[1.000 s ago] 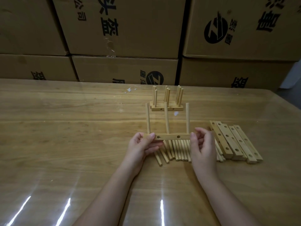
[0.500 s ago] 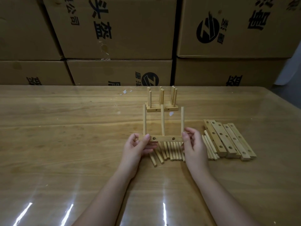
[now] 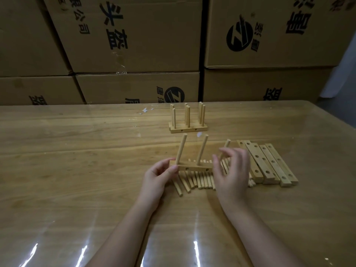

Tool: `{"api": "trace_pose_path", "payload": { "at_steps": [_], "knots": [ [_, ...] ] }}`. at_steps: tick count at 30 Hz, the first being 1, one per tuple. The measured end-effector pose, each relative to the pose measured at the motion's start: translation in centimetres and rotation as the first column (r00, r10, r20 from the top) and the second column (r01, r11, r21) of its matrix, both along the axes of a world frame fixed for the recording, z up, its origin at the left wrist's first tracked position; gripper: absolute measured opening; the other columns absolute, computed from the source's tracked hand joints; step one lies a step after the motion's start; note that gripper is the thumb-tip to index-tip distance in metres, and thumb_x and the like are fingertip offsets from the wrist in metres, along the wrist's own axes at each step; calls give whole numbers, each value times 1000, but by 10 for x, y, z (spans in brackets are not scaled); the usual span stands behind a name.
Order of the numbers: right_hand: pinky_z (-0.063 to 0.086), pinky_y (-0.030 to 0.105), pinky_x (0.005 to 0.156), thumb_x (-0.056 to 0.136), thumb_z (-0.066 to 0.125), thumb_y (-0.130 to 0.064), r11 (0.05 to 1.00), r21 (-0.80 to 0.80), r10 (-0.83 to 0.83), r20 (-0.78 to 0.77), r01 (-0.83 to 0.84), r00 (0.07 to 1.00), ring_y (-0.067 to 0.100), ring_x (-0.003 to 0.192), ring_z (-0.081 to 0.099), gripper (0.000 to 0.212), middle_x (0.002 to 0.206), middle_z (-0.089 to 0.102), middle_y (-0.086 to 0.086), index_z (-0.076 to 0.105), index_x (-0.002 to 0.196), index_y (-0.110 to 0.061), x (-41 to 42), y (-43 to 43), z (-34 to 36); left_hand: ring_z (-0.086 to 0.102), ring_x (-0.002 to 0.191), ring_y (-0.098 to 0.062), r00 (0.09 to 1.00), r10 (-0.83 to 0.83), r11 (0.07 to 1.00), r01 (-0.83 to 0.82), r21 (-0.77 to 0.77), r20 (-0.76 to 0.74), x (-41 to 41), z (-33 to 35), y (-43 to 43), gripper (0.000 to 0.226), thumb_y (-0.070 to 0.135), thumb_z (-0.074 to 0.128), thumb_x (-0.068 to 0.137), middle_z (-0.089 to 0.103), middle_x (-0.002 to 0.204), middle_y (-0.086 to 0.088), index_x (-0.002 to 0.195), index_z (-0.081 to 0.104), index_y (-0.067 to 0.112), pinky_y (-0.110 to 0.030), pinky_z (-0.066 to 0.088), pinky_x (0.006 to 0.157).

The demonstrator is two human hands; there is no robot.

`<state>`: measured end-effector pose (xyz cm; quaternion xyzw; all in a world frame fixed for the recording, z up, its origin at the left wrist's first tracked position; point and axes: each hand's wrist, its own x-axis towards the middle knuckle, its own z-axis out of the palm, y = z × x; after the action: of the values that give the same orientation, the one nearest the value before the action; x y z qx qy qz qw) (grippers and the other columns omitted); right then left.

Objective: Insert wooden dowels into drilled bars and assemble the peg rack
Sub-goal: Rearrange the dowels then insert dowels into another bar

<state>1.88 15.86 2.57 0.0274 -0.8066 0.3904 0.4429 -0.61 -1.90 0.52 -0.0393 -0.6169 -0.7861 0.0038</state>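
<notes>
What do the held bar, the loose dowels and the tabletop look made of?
The bar in the left hand: pale, bare-looking wood, matte, with drilled holes in its side. The loose dowels: same light wood, apparently unfinished. The table: wood-grain top, probably under a clear plastic sheet, judging by the glossy glare streaks.

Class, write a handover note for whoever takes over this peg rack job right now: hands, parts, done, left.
Left grip holds the bar by its left end.
Right grip is loose-fingered at the right end; contact hidden.
Done: three dowels stand tilted in this bar; one finished rack stands behind.
Loose dowels lie under the bar, spare bars to their right.
Left: probably side dowels and a second bar.
</notes>
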Motion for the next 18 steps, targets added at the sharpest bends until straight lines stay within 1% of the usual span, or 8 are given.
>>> {"api": "trace_pose_path", "payload": {
  "at_steps": [2, 4, 5, 7, 10, 11, 14, 18],
  "knots": [
    [49, 21, 55, 89, 53, -28, 988, 71, 133, 99, -140, 986, 3, 63, 52, 30, 76, 54, -8, 59, 108, -5, 6, -6, 1, 69, 92, -21, 1000, -13, 1000, 13, -3, 2, 0, 0, 0, 31, 25, 72, 70, 73, 101, -10, 100, 73, 19, -25, 55, 76],
    [36, 9, 44, 90, 54, -30, 979, 110, 151, 178, -172, 972, -7, 49, 43, 34, 62, 48, -15, 58, 114, -6, 7, -10, 0, 68, 93, -23, 999, -33, 999, 33, -23, 2, 1, 1, 0, 30, 25, 73, 69, 73, 101, -10, 98, 75, 21, -27, 55, 77],
    [33, 8, 42, 90, 54, -30, 980, 111, 139, 192, -162, 971, -8, 47, 41, 34, 60, 48, -15, 58, 113, -6, 6, -11, -2, 68, 93, -22, 999, -49, 998, 49, -38, -2, 2, 2, 0, 29, 25, 73, 68, 73, 100, -9, 97, 75, 23, -27, 55, 77],
    [38, 11, 42, 91, 50, -32, 987, 85, 116, 213, -136, 970, -5, 48, 48, 31, 61, 53, -12, 60, 107, -8, 3, -11, -3, 67, 91, -22, 997, -80, 994, 78, -75, -13, 3, 4, 2, 28, 25, 73, 67, 73, 98, -9, 95, 76, 24, -31, 55, 80],
    [46, 26, 44, 90, 35, -45, 994, 67, 73, 233, -91, 970, 7, 50, 55, 42, 60, 58, -5, 61, 92, -12, 1, -9, -4, 64, 86, -24, 996, -88, 988, 85, -127, -15, 5, 6, 5, 32, 25, 73, 65, 71, 92, -12, 97, 73, 23, -40, 52, 85],
    [45, 26, 44, 89, 32, -47, 994, 65, 66, 236, -84, 970, 8, 50, 55, 44, 59, 57, -5, 60, 88, -13, 1, -9, -5, 63, 85, -23, 996, -89, 987, 87, -131, -12, 6, 6, 5, 33, 24, 73, 65, 71, 90, -12, 98, 72, 21, -40, 51, 85],
    [38, 18, 46, 89, 29, -46, 994, 70, 60, 227, -78, 972, 8, 51, 54, 47, 60, 56, -5, 60, 85, -12, 1, -10, -5, 63, 80, -17, 995, -94, 985, 91, -145, -17, 6, 7, 5, 29, 18, 72, 68, 70, 84, -7, 98, 71, 21, -31, 52, 80],
    [37, 16, 47, 90, 27, -45, 994, 93, 37, 226, -59, 973, 8, 51, 53, 48, 59, 55, -5, 60, 86, -11, -3, -10, -6, 66, 78, -11, 993, -116, 981, 112, -156, -18, 6, 6, 5, 33, 21, 72, 67, 73, 80, 0, 99, 71, 21, -23, 54, 77]
  ]
}}
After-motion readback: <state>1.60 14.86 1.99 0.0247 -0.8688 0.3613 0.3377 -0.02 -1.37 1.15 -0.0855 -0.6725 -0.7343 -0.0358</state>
